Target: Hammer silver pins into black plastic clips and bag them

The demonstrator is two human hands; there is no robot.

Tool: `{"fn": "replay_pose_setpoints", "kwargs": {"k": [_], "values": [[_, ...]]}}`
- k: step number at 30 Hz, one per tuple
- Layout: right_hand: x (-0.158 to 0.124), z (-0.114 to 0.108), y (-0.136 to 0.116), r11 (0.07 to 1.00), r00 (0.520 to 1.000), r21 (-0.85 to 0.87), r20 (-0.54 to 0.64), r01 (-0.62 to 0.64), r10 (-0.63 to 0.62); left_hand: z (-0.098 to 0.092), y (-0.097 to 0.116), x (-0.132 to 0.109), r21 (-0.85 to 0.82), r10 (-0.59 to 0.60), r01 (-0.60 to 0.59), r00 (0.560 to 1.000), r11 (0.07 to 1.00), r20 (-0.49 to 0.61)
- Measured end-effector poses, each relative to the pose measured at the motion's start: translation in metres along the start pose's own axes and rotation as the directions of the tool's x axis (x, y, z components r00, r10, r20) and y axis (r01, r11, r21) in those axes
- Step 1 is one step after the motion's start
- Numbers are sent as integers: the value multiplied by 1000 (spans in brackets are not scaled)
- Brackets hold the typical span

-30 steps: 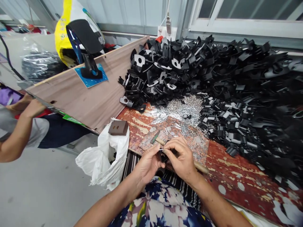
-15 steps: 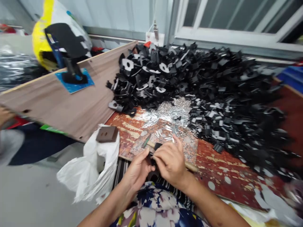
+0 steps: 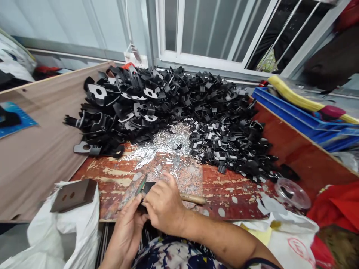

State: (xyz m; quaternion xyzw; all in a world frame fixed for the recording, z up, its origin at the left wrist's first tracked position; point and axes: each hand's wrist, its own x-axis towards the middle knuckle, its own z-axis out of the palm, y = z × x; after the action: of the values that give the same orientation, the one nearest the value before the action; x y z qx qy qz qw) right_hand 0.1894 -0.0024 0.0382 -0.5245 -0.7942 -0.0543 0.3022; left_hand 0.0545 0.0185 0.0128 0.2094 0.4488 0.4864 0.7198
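My left hand point(image 3: 128, 226) is closed around a small black plastic part point(image 3: 143, 209) just above the table's front edge. The fingers of my right hand point(image 3: 166, 203) are pinched at the same part, and mostly cover it. Beneath my right hand lies a hammer with a wooden handle point(image 3: 194, 198); a thin greenish piece, seemingly its head, shows on the left. It rests on a speckled stone slab point(image 3: 193, 172). Beyond my fingers, thin silvery metal pins point(image 3: 146, 155) are heaped and scattered on the slab and table.
Black plastic parts point(image 3: 165, 93) are piled across the back, with smaller black clips point(image 3: 213, 142) at right. A brown block point(image 3: 74, 195) sits on a white sack point(image 3: 84, 228) at left. Also at right are a clear round container point(image 3: 293, 193) and a blue crate point(image 3: 305, 116).
The view has turned to the right, so the table and both hands appear farther left. Both hands remain together at the small black part.
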Motion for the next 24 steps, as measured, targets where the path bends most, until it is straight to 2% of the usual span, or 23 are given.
{"fn": "replay_pose_setpoints", "kwargs": {"k": [3, 8, 11, 13, 14, 16, 18, 20, 22, 24], "values": [[-1, 1, 6, 999, 1000, 43, 11, -15, 14, 1, 1, -2, 23, -10, 9, 1000, 1000, 7], [-7, -2, 7, 967, 989, 230, -70, -107, 127, -3, 6, -17, 32, -29, 24, 987, 999, 157], [-9, -2, -1, 949, 986, 284, -59, -135, 158, -14, 7, -26, 142, 122, -144, 981, 979, 152], [-11, -4, 0, 942, 994, 316, 37, -112, 106, -29, 13, -29, 305, 216, -244, 969, 921, 122], [-13, -5, 4, 950, 992, 293, 94, -108, 84, -37, 17, -30, 393, 228, -254, 967, 884, 112], [-19, -5, 19, 985, 980, 125, 178, -115, 92, -54, 28, -32, 529, 205, -216, 975, 820, 81], [-27, -1, 38, 988, 969, -118, 214, -97, 121, -65, 34, -31, 596, 193, -184, 980, 782, 49], [-37, 5, 54, 963, 963, -266, 248, -38, 107, -68, 32, -24, 624, 215, -198, 975, 756, 50], [-46, 9, 63, 956, 954, -294, 283, -10, 98, -64, 21, -14, 658, 257, -245, 963, 712, 81], [-53, 6, 66, 963, 943, -267, 307, -46, 130, -58, 9, -3, 691, 304, -286, 947, 664, 101]]}}
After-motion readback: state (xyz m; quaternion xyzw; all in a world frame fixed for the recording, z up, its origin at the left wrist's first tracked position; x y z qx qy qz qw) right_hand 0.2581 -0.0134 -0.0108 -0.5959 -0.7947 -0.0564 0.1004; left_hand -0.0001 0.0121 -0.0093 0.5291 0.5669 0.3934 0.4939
